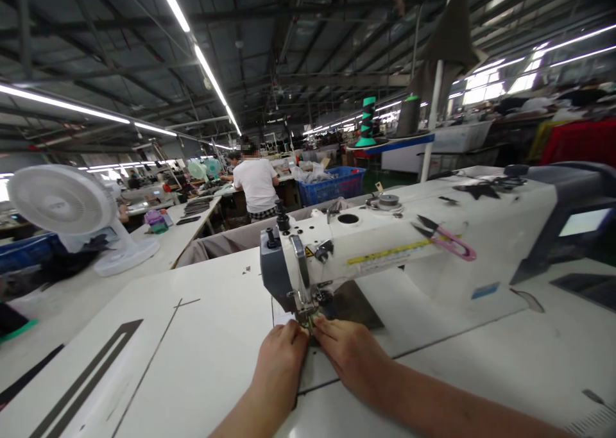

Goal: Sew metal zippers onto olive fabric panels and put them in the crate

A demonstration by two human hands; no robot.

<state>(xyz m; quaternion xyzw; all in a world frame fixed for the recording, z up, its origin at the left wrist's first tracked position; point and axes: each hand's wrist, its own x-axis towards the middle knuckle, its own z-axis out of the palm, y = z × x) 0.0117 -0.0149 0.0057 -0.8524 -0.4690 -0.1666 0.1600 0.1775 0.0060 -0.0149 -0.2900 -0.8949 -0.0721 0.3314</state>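
Both hands are close together at the needle area of a white sewing machine (380, 239). My left hand (282, 361) is closed, its fingertips just left of the presser foot (307, 316). From the other side, my right hand (353, 351) is closed too, with thumb and fingers pinched beside the foot. What the fingertips hold is hidden by the hands and too small to make out. A dark flat piece (359, 304) lies under the machine's arm, behind the right fingers.
Pink-handled snips (452, 242) rest against the machine's arm. Thread cones (368, 122) stand behind it. Dark strips (91, 380) lie on the table at left, near a white fan (67, 201). A person in a white shirt (256, 185) works ahead, beside a blue crate (332, 185).
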